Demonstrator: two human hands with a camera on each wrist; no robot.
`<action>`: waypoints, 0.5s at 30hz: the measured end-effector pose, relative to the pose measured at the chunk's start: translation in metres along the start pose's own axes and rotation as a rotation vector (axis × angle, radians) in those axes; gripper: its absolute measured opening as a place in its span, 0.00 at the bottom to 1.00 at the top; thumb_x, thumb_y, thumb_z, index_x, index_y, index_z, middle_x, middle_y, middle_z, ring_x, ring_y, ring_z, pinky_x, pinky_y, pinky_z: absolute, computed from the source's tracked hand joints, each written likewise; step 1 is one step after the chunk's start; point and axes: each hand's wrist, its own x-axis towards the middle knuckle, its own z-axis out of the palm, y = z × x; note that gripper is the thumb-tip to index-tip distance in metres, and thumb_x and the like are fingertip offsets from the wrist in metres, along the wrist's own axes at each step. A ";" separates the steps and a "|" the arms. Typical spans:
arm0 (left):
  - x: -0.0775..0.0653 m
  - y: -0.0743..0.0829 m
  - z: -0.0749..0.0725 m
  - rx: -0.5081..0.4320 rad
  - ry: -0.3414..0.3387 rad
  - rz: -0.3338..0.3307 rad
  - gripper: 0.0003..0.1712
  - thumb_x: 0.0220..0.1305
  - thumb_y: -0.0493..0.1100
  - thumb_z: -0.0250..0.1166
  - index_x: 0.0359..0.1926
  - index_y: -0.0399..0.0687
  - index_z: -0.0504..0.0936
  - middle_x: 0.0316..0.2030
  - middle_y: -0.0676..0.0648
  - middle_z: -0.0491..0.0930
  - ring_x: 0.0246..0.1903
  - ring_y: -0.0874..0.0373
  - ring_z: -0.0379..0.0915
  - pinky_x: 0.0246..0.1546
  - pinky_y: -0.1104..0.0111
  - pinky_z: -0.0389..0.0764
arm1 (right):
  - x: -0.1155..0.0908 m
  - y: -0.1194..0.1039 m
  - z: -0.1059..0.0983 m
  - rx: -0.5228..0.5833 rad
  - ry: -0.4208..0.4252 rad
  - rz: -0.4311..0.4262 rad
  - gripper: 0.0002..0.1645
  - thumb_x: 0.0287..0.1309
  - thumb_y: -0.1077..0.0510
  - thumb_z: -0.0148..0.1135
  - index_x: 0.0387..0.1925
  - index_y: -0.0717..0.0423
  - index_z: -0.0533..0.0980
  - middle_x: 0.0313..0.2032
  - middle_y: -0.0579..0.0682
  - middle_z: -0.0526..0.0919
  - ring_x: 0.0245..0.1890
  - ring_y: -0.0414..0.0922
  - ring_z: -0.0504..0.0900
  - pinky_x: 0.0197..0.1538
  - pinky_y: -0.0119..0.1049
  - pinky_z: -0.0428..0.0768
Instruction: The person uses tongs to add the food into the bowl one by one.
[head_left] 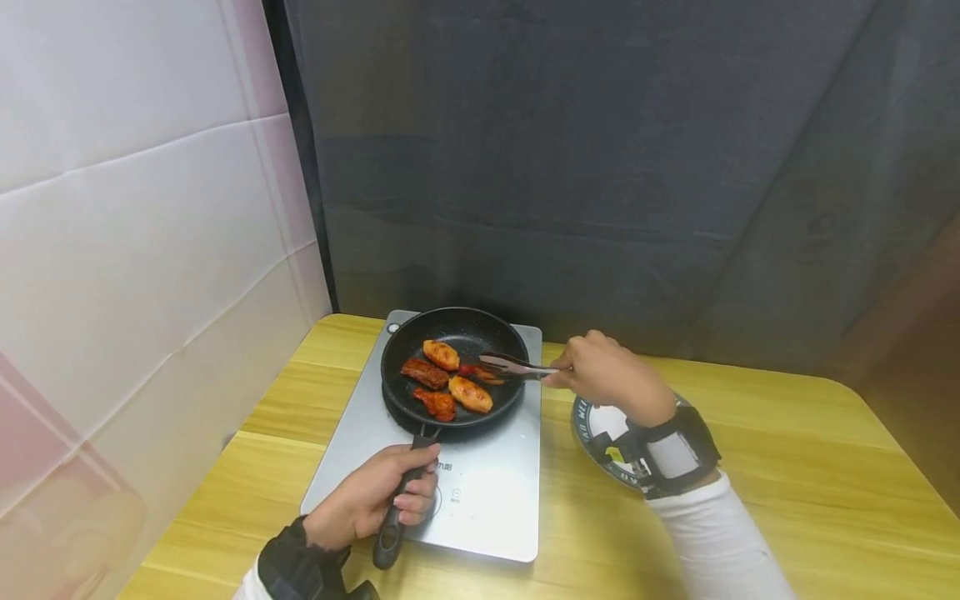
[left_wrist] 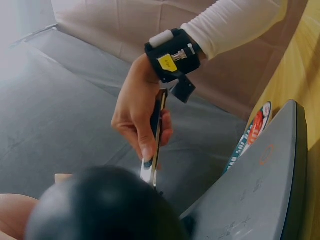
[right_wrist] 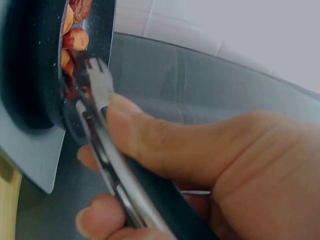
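My left hand (head_left: 393,492) grips the black handle (head_left: 389,533) of a frying pan (head_left: 457,421). Several browned pieces of meat, two of them like chicken wings (head_left: 470,394), lie in the pan. My right hand (head_left: 607,375) holds metal tongs (head_left: 517,365) with dark grips, reaching in over the pan's right rim. In the right wrist view the tong tips (right_wrist: 100,75) are apart, close to the reddish meat. The left wrist view shows the right hand (left_wrist: 142,110) with its thumb along the tongs; the dark round handle end (left_wrist: 105,210) fills the foreground.
Beneath the pan is a flat silver induction cooker (head_left: 495,517) on a wooden table (head_left: 787,450). A plate (head_left: 581,421) with lettering round its rim sits right of it, partly hidden under the right forearm. Grey cloth (head_left: 570,167) hangs behind, pale cloth (head_left: 150,208) at left.
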 end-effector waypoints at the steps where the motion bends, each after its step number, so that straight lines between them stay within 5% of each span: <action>1: 0.000 0.000 0.000 0.001 0.001 0.000 0.13 0.76 0.45 0.44 0.33 0.45 0.59 0.17 0.56 0.57 0.10 0.70 0.56 0.11 0.78 0.59 | 0.002 -0.002 0.000 -0.023 0.003 0.000 0.08 0.56 0.54 0.68 0.32 0.55 0.86 0.20 0.43 0.75 0.14 0.39 0.69 0.16 0.31 0.68; 9: 0.000 0.000 0.000 0.006 -0.009 0.002 0.13 0.76 0.46 0.44 0.32 0.45 0.60 0.17 0.56 0.57 0.10 0.70 0.56 0.11 0.78 0.60 | 0.008 -0.016 -0.005 -0.107 -0.009 0.072 0.09 0.53 0.50 0.70 0.23 0.49 0.84 0.19 0.42 0.72 0.17 0.41 0.69 0.18 0.33 0.67; 15: -0.001 0.000 0.000 0.010 -0.009 0.007 0.13 0.75 0.46 0.46 0.33 0.45 0.59 0.17 0.56 0.57 0.10 0.70 0.56 0.11 0.78 0.60 | 0.010 -0.023 -0.009 -0.165 -0.028 0.148 0.11 0.51 0.45 0.71 0.26 0.47 0.84 0.21 0.43 0.74 0.21 0.44 0.73 0.19 0.37 0.69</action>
